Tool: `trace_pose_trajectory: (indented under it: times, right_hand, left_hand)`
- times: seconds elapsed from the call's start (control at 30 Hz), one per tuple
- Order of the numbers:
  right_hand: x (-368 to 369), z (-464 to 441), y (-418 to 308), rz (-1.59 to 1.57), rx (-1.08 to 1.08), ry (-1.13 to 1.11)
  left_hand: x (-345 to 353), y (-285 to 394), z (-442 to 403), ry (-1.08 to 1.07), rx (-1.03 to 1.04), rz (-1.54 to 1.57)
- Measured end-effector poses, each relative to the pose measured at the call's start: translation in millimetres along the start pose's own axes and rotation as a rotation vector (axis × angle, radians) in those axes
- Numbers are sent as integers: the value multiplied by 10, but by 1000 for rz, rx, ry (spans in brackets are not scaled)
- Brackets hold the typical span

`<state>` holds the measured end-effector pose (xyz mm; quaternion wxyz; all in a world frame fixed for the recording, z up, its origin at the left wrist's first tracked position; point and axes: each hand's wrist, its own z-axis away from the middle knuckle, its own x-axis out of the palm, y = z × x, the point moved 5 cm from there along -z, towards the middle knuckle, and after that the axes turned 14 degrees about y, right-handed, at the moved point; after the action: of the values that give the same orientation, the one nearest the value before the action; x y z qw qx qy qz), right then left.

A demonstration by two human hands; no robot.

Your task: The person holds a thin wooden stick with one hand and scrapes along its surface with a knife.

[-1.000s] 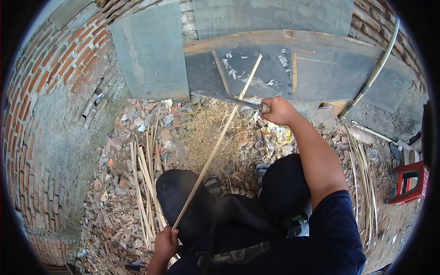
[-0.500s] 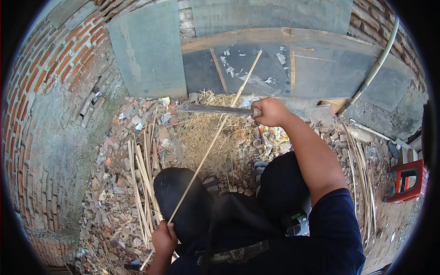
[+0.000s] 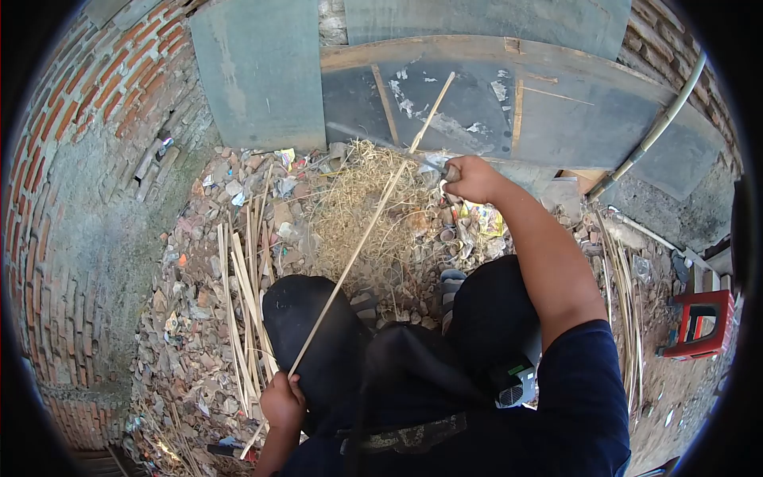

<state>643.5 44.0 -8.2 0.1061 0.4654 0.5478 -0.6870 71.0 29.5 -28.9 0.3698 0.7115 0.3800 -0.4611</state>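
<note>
A long, thin bamboo strip (image 3: 356, 253) slants from my lower left, across my left knee, up toward the boards. My left hand (image 3: 284, 403) is closed round its lower part, beside my left thigh. In my right hand (image 3: 474, 180) is the handle of a long-bladed knife (image 3: 433, 164), held out in front with the arm stretched. Motion smears the blade, which points left across the upper part of the strip; whether it touches the strip I cannot tell. Pale shavings (image 3: 362, 199) lie heaped beneath the strip.
Several cut strips (image 3: 245, 310) lie on rubble by my left leg, and more strips (image 3: 624, 302) lie at the right. Grey boards (image 3: 258, 79) stand ahead, and a brick wall (image 3: 60, 238) rises at the left. A red plastic stool (image 3: 703, 324) is at the far right.
The knife has gone from nearly level to tilted, its tip now higher, and its blade has blurred. My right hand has risen slightly. My left hand keeps its hold on the strip.
</note>
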Motion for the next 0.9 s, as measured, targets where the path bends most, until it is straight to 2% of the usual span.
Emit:
trace_pose_trajectory:
  times: [0.13, 0.23, 0.27, 0.37, 0.47, 0.53, 0.63, 0.77, 0.8, 0.9]
  right_hand:
    - [-53, -35, 147, 80, -15, 79]
    - [64, 80, -139, 164, -223, -23]
    - [77, 158, -303, 137, -169, -152]
    - [45, 218, -398, 173, -233, -161]
    - [-11, -26, 184, 99, -38, 1]
    - [-108, -19, 279, 63, 56, 89]
    - [-94, 62, 87, 165, -17, 6]
    - [-27, 197, -320, 278, -239, -85]
    - [-58, 202, -305, 242, -156, -121]
    - [-77, -1, 136, 223, -20, 49]
  left_hand:
    - [-59, -5, -16, 26, 26, -22]
    - [-44, 37, -31, 28, 18, -19]
    - [-42, 52, -30, 28, 11, -12]
    - [33, -7, 16, 67, 46, -23]
    - [-22, 4, -1, 86, 61, -41]
    - [-62, 3, -11, 98, 77, -40]
    - [-67, 19, -33, 107, 78, -39]
    - [-22, 28, -33, 97, 80, -27]
    - [-18, 21, -25, 101, 89, -27]
    - [-24, 10, -29, 119, 93, -26]
